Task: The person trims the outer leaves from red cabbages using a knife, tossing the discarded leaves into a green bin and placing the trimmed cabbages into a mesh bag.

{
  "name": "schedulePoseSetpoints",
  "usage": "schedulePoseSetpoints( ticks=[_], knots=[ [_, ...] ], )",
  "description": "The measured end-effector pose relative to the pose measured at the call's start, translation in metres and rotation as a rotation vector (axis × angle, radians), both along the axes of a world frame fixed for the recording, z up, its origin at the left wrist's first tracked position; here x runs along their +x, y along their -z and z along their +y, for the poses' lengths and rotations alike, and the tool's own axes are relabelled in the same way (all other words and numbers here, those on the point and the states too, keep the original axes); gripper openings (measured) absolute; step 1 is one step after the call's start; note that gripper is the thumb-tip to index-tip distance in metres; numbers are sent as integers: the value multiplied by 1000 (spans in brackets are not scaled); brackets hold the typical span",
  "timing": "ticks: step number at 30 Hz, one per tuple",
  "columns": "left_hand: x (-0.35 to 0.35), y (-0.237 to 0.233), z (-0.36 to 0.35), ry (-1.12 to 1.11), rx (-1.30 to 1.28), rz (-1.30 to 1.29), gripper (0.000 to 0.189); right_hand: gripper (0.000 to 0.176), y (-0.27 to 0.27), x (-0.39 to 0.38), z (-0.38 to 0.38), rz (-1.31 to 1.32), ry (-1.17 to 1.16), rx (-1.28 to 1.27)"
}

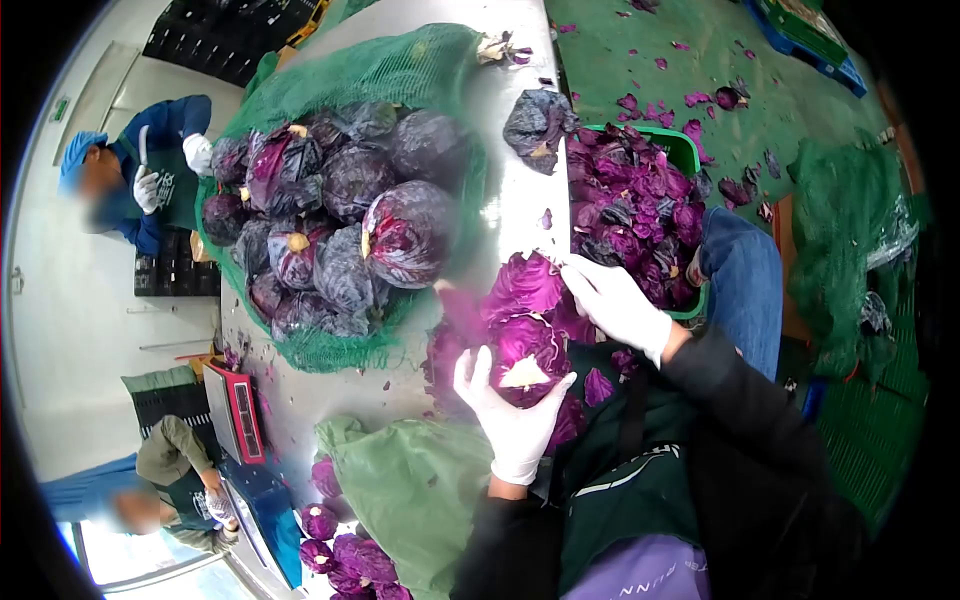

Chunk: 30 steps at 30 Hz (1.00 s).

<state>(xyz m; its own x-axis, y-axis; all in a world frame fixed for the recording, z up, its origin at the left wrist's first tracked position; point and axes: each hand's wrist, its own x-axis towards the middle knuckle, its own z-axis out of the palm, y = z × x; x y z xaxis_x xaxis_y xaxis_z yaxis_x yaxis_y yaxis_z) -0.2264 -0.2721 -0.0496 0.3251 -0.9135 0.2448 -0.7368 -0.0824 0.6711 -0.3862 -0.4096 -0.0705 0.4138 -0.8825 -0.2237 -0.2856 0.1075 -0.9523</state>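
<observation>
My left hand (515, 412), in a white glove, is curled around a peeled red cabbage (528, 345) with a pale cut stem facing up. My right hand (618, 303), also gloved, has its fingers closed at the edge of a bright purple cabbage leaf (525, 285) just beyond the head. Loose leaves lie around the cabbage, partly blurred. Close by, a green mesh sack (400, 70) spills several whole, unpeeled red cabbages (357, 182) over the metal table (520, 205).
A green crate (683, 150) full of purple leaves stands below the table edge. Green cloth (400, 490) lies beside several peeled cabbages (365, 560). A red scale (240, 410) stands farther along. Two people work opposite; one (150, 170) holds a knife. Leaf scraps litter the floor (640, 65).
</observation>
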Motion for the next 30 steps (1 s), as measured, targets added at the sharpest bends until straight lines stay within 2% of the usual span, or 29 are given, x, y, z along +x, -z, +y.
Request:
schedulePoseSetpoints(
  ticks=[1, 2, 3, 5, 6, 9, 10, 13, 14, 15, 20, 22, 24, 25, 26, 27, 29, 30],
  knots=[
    [0, 1, -1, -18, -16, -1, 107, 44, -17, 3, 9, -5, 34, -20],
    [-1, 3, -1, -34, -27, -1, 107, 56, -41, 3, 18, 28, -19, -23],
    [-2, 5, -1, -43, -39, 1, 107, 74, -48, 3, 29, 17, -71, 45],
    [-3, 8, -2, -48, -31, -3, 106, 87, -50, 9, 43, 94, -115, -107],
    [-2, 6, -3, -45, -26, -11, 106, 91, -46, 11, 43, 107, -132, -83],
    [1, 7, -2, -59, -23, 80, 105, 90, -41, 6, 39, -65, -164, -71],
    [2, 8, -2, -63, -23, 120, 105, 78, -48, 1, 39, -8, -187, -61],
    [5, 8, -3, -70, -24, 170, 107, 65, -21, -8, 41, 40, -94, 10],
    [5, 7, -3, -76, -23, 175, 108, 54, -8, -8, 39, 39, 23, -102],
    [4, 5, -3, -99, -11, 174, 108, 51, 5, -7, 34, -38, 59, -75],
    [5, -3, -5, -173, -12, 224, 108, 51, 19, -5, 25, -1, 74, 9],
    [6, -4, -3, -176, -34, 357, 109, 45, 30, -3, 22, -21, 134, 50],
    [8, -4, -4, -201, -67, 488, 111, 49, 22, -1, 18, -101, 115, 33],
    [11, -1, 1, -197, -54, 427, 111, 51, 13, 2, 22, -141, 104, 40],
    [14, 6, 4, -189, -47, 370, 111, 56, 5, 6, 20, -147, 62, -120],
    [16, 12, 6, -179, -42, 316, 111, 65, -27, 8, 17, 7, -38, -129],
    [15, 17, 11, -49, -96, 75, 108, 67, -21, 35, 21, 65, 29, -370],
    [16, 20, 13, -20, -112, 74, 107, 66, -22, 41, 15, 100, -37, -248]
  ],
)
